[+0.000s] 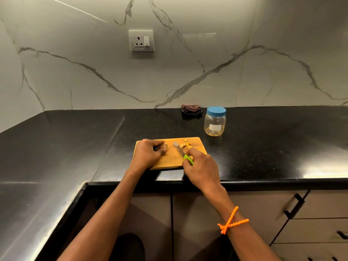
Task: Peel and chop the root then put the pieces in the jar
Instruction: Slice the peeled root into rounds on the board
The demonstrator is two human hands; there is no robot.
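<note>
From the head camera, the left hand point(148, 152) curls its fingers round a small dark brown root point(162, 147), pinning it to the flat wooden chopping board point(169, 161) so it cannot roll. The right hand point(199, 166) grips the green-handled knife point(183, 153), blade tip resting near the yellow cut pieces point(186, 145), pushed aside for room. The root looks partly unpeeled, maybe. The clear plastic jar with the blue lid point(215, 121) waits closed, just behind the board.

i note the board point(169, 159) on the desk point(75, 140); pieces point(185, 145) on it; jar point(215, 121) behind-right, cloth point(191, 109) behind.
</note>
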